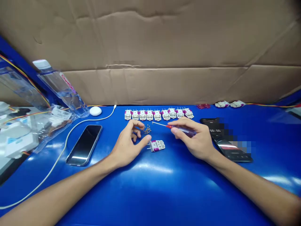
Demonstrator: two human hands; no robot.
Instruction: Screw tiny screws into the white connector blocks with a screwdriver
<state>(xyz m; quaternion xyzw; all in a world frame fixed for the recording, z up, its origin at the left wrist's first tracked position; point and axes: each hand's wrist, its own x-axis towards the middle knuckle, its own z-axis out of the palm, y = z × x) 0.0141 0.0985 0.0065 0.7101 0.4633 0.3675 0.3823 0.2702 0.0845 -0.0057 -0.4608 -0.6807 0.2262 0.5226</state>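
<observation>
My right hand is closed round the clear handle of a screwdriver with a red collar. Its thin shaft points left, and a small brass-coloured piece that looks like a screw sits at the tip. A small pile of screws lies just below that tip. Beside the pile is my left hand, its fingers curled and its thumb held apart, with nothing visible in it. Near the left thumb a white and purple plug part lies flat, its metal pins pointing left; I cannot tell whether the thumb touches it.
Several similar plug parts stand in a row behind the screws. Phones lie left and right. A white cable, a tilted water bottle and bagged parts occupy the left. Cardboard walls the back.
</observation>
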